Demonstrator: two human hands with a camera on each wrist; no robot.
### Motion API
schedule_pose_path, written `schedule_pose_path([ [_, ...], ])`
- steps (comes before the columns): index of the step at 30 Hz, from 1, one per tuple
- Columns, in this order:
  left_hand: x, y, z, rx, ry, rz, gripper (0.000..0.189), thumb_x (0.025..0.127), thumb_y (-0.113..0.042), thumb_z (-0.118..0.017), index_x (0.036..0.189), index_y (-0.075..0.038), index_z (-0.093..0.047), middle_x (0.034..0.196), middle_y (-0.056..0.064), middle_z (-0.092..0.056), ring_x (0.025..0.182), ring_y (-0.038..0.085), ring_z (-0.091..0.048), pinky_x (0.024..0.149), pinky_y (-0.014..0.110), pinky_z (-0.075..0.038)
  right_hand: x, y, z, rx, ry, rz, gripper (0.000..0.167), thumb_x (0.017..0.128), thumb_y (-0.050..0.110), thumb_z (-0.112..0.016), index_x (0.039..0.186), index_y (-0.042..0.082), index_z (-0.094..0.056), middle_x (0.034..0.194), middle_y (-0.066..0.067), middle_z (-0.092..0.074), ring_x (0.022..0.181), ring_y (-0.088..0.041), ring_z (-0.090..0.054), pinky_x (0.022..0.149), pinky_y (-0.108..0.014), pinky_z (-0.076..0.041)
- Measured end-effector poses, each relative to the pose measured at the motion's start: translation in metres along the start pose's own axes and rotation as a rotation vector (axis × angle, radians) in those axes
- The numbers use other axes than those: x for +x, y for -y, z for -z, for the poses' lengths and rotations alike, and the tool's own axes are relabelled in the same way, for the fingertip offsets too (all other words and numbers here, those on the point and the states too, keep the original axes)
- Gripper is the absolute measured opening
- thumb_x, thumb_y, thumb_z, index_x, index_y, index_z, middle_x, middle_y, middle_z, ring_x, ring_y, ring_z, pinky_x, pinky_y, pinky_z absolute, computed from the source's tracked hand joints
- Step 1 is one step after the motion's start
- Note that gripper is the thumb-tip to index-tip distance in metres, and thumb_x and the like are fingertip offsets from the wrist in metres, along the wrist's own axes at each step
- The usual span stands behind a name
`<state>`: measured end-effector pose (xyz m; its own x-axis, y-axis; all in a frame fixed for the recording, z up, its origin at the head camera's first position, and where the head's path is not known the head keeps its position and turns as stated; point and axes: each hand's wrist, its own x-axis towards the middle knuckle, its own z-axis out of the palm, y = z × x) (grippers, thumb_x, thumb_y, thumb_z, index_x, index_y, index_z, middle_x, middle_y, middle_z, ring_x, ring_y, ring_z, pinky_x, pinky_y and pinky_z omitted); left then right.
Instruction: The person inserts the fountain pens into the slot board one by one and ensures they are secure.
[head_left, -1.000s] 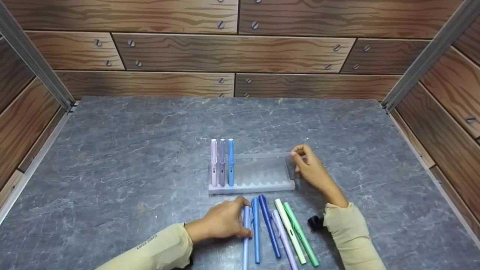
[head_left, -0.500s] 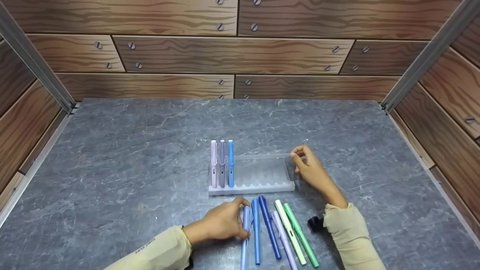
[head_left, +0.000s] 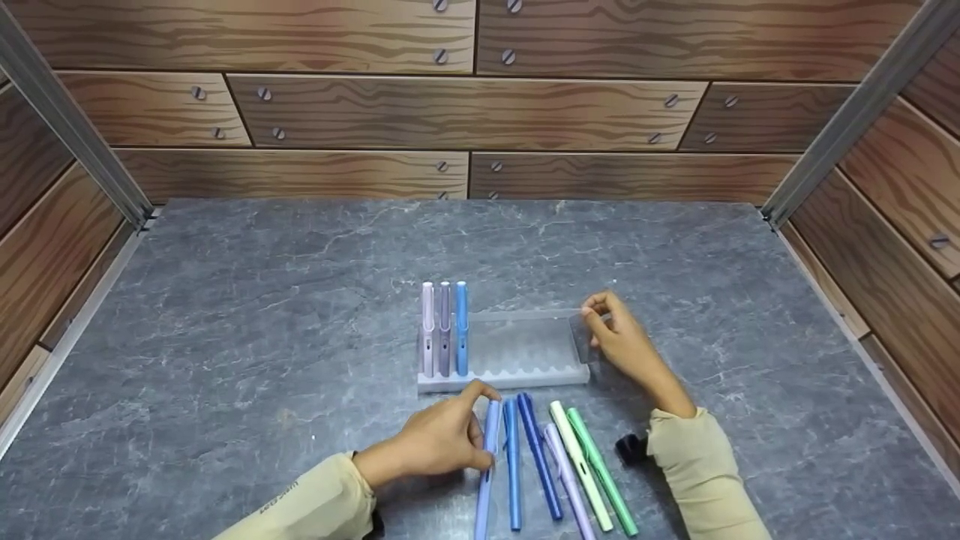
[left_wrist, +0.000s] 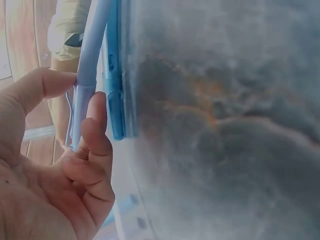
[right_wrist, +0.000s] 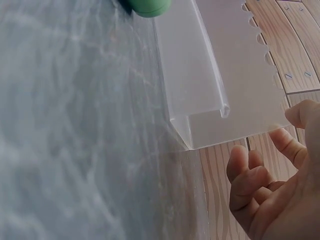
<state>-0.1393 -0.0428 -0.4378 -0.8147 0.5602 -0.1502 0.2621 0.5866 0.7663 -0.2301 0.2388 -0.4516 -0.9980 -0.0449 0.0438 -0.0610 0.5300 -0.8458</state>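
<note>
My left hand (head_left: 442,439) pinches a periwinkle pen (head_left: 482,506) between thumb and fingers. In the left wrist view, this periwinkle pen (left_wrist: 93,52) tilts with its clip toward the palm. Above it on the table stands a clear pen stand (head_left: 525,376) with a notched front ledge. Upright at its left end are a lilac pen (head_left: 428,352), a purple pen (head_left: 445,354) and a blue pen (head_left: 462,352). My right hand (head_left: 626,341) holds the stand's upper right corner. In the right wrist view, the thumb and forefinger pinch the clear panel (right_wrist: 240,130) at its edge.
Right of the left hand lie a mid-blue pen (head_left: 513,480), a dark blue pen (head_left: 538,457), a lavender pen (head_left: 568,480), a pale green pen (head_left: 581,469) and a green pen (head_left: 602,472). Wood-patterned walls (head_left: 465,112) surround the grey marbled table (head_left: 262,300).
My left hand has shifted slightly left with the periwinkle pen, whose upper end has risen and whose lower end has swung left. The right hand stays on the stand.
</note>
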Motion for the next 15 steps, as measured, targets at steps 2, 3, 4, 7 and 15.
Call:
schedule_pose_path([
  [2,0.000,-0.002,0.003,-0.028,-0.014,-0.015,0.066,0.067,-0.011,-0.078,0.125,-0.018,-0.047,0.070,-0.009,-0.064,0.058,0.001,-0.052,0.056,0.023,-0.043,0.001,-0.003,0.000,0.005,-0.001,0.012,0.016,0.100,0.015,-0.049,0.109,0.002,-0.050,0.101,-0.011,-0.053,0.061,-0.010,-0.051,0.055,-0.019,-0.042],
  [3,0.000,-0.004,0.005,-0.045,-0.021,-0.018,0.066,0.068,-0.011,-0.078,0.126,-0.018,-0.047,0.071,-0.008,-0.064,0.058,0.001,-0.053,0.056,0.024,-0.043,0.001,-0.004,0.000,0.006,-0.001,0.017,0.016,0.101,0.016,-0.049,0.109,0.003,-0.050,0.100,-0.011,-0.053,0.061,-0.010,-0.051,0.055,-0.020,-0.042],
  [4,0.000,-0.005,0.007,-0.061,-0.029,-0.020,0.066,0.069,-0.011,-0.078,0.126,-0.017,-0.047,0.072,-0.007,-0.064,0.059,0.002,-0.053,0.057,0.024,-0.043,0.001,-0.005,0.000,0.010,0.000,0.022,0.016,0.101,0.016,-0.049,0.109,0.003,-0.050,0.100,-0.011,-0.053,0.061,-0.010,-0.051,0.055,-0.020,-0.042],
  [7,0.000,-0.009,0.013,-0.097,-0.045,-0.015,0.067,0.070,-0.013,-0.078,0.129,-0.019,-0.046,0.077,-0.005,-0.064,0.061,0.004,-0.054,0.057,0.025,-0.045,0.001,-0.005,0.000,0.014,0.002,0.032,0.016,0.101,0.017,-0.049,0.108,0.003,-0.050,0.099,-0.011,-0.053,0.060,-0.010,-0.051,0.055,-0.020,-0.042],
  [15,0.002,-0.016,0.023,-0.138,-0.097,-0.047,0.068,0.073,-0.012,-0.074,0.132,-0.025,-0.044,0.078,-0.008,-0.063,0.058,0.005,-0.050,0.053,0.022,-0.043,0.000,-0.004,0.000,0.010,0.004,0.021,0.015,0.101,0.016,-0.049,0.109,0.003,-0.050,0.100,-0.012,-0.052,0.061,-0.012,-0.052,0.056,-0.020,-0.042],
])
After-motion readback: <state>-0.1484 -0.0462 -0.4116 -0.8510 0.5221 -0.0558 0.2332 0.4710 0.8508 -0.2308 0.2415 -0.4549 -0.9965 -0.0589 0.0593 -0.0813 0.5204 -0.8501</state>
